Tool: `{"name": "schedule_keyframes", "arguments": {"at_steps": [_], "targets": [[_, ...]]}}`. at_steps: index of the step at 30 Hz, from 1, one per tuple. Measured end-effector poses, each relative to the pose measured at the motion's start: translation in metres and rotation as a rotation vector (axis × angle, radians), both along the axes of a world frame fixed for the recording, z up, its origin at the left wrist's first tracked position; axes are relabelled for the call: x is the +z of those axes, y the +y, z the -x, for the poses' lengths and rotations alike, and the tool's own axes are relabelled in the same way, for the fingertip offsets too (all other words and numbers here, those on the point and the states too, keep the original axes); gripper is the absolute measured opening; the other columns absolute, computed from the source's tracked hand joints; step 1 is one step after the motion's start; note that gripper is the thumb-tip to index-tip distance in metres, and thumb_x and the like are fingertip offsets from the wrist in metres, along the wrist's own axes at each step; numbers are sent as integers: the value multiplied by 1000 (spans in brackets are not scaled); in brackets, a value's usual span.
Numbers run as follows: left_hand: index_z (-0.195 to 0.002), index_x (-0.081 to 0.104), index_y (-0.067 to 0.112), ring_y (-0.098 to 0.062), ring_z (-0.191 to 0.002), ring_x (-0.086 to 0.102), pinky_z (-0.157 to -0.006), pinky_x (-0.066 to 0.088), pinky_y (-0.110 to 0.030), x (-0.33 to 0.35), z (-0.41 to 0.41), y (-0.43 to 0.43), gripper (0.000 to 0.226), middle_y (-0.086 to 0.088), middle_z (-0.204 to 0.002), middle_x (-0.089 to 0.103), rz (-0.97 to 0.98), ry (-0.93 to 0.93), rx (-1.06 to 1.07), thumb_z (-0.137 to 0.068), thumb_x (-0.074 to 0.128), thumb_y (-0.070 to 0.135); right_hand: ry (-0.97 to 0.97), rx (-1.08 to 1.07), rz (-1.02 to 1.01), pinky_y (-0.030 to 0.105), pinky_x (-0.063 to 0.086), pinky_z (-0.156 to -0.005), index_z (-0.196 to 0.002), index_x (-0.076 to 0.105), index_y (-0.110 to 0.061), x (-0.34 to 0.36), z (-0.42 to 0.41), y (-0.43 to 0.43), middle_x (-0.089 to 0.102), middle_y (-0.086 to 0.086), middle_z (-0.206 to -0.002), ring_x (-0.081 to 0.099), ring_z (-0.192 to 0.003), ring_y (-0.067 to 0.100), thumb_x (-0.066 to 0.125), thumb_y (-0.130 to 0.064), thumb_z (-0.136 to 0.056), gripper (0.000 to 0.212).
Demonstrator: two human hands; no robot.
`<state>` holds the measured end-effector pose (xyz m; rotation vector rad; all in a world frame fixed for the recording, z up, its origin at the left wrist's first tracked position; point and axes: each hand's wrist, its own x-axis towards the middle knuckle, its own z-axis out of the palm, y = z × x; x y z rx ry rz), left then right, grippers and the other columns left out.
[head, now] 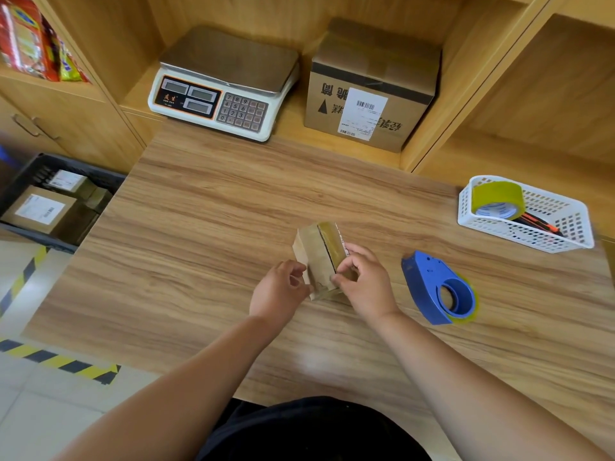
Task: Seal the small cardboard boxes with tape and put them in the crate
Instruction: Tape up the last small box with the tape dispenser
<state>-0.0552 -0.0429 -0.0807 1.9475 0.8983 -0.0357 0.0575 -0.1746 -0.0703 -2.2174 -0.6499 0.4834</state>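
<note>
On the wooden table (216,227), the small box (321,257) stands on edge, left hand (281,289) and right hand (364,281) both pinching its near end; poorly pressed tape there could wrinkle or lift before it reaches the crate (36,174).

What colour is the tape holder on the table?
The tape holder is blue, seen in the head view.

**Open leftward, crowded rightward**

From the small box (319,257): open passage over bare table (199,227), 9 through 12 o'clock. Blocked at 3 by tape dispenser (439,287), at 2 by white basket (532,239), far at 11 by scale (226,84). Crate (40,239) at 9, seemingly part-filled.
</note>
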Motion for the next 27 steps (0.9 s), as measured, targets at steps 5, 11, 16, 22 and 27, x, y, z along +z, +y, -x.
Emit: {"name": "schedule_keyframes", "arguments": {"at_steps": [5,11,16,22,27], "targets": [[-144,37,30,-19,-132,30,-105,29,-28,1,1,1,76,5,-148,33,-340,-62,-246,-78,73,26,-33,93,61,18,34,-95,-81,65,-19,2,-2,-4,44,-14,-142,41,-120,-5,69,-20,-83,5],[-116,68,28,-32,-119,54,-94,46,-49,-2,-3,0,55,-3,-123,62,-694,-82,-388,-64,84,19,-210,6,154,21,31,-100,-113,68,-13,5,-20,-48,54,-4,-133,47,-125,12,60,-16,-92,23],[-109,70,25,-30,-104,59,-84,49,-43,1,-17,-9,50,-2,-103,66,-801,-101,-314,-61,86,22,-418,-243,430,48,46,-82,-103,66,0,-6,-31,-99,64,19,-107,59,-99,42,79,-1,-65,40],[-138,48,28,-29,-123,39,-102,30,-38,13,-37,-16,53,-4,-127,49,-747,39,-317,-88,63,27,-271,-266,735,36,27,-104,-135,39,-5,-9,-35,-118,61,10,-119,55,-112,29,61,-32,-89,57],[-151,15,31,-26,-131,25,-107,23,-35,16,-41,-16,66,-3,-144,27,-810,181,-419,-94,47,24,-194,-304,744,31,37,-96,-148,20,-12,-6,-40,-121,58,3,-126,53,-111,28,51,-24,-95,63]]}}
